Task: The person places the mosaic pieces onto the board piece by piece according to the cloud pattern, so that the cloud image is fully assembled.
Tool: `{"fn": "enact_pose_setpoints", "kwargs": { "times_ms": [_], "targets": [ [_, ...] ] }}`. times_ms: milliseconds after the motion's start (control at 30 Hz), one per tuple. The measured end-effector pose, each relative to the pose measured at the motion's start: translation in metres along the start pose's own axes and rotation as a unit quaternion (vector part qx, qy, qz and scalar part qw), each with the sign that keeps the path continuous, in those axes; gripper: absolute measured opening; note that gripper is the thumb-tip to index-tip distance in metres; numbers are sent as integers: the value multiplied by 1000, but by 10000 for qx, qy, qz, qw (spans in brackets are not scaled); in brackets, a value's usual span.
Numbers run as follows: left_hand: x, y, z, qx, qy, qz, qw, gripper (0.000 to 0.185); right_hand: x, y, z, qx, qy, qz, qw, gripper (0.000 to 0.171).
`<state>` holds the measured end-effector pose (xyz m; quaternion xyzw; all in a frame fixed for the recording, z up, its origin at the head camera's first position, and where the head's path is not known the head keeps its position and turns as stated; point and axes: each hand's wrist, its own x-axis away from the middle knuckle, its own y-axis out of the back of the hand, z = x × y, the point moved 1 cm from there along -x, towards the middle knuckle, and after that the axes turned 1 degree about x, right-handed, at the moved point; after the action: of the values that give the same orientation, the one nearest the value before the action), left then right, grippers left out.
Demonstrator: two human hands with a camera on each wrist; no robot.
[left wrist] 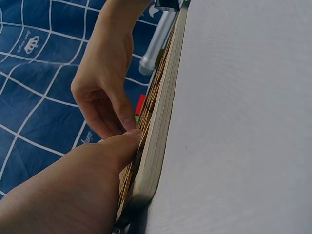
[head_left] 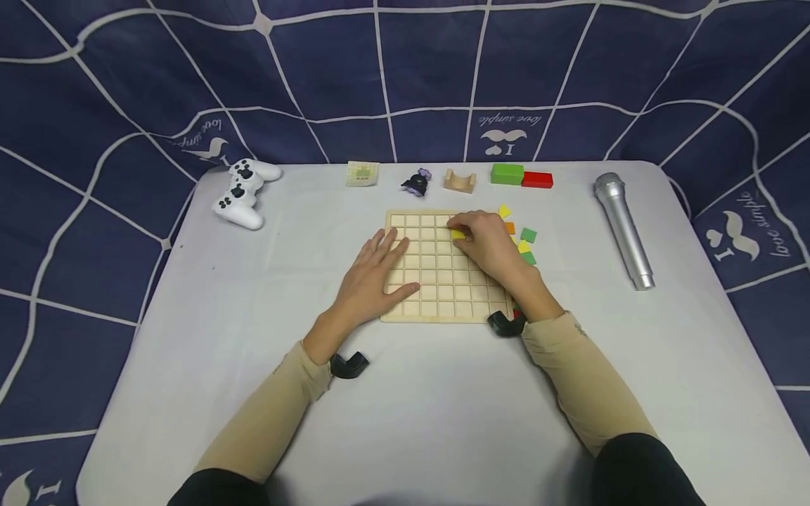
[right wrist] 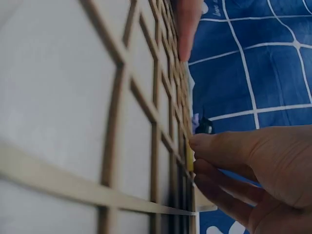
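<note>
Wooden grid tray (head_left: 436, 309) lies flat on the grey bench (head_left: 443, 407), nearest the person. On its near-left part rests the left hand (head_left: 373, 277), fingers straight and spread, holding nothing. Farther in, the right hand (head_left: 490, 246) pinches a yellow tile (head_left: 458, 234) between thumb and fingertips over a cell near the tray's far right. Just beyond the right hand lie loose coloured tiles (head_left: 528, 235). Along the far edge sit a white game controller (head_left: 243, 191), green block (head_left: 507, 173), red block (head_left: 537, 180), and to the right a silver microphone (head_left: 623, 228).

Left hand (head_left: 373, 277) flat, right hand (head_left: 490, 246) pinching
</note>
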<state>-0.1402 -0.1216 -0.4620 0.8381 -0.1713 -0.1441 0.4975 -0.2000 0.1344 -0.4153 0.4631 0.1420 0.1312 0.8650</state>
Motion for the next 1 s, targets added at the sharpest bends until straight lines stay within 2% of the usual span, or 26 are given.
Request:
{"fn": "enact_pose_setpoints", "kwargs": {
  "times_ms": [167, 367, 533, 800, 1000],
  "targets": [
    [2, -1, 1, 16, 0, -61, 10000, 90, 2, 16, -3, -182, -9, -100, 9998, 33],
    [1, -2, 1, -2, 2, 6, 10000, 91, 6, 47, -34, -366, -634, -354, 9967, 28],
    [0, -2, 1, -43, 37, 36, 10000, 91, 12, 65, -60, -322, -1090, -202, 9933, 23],
    [2, -2, 1, -21, 30, -31, 10000, 91, 14, 64, -74, -285, -1425, 346, 9888, 23],
    [2, -3, 0, -45, -3, -75, 10000, 91, 14, 63, -76, -197, -1418, 427, 9888, 26]
  ]
}}
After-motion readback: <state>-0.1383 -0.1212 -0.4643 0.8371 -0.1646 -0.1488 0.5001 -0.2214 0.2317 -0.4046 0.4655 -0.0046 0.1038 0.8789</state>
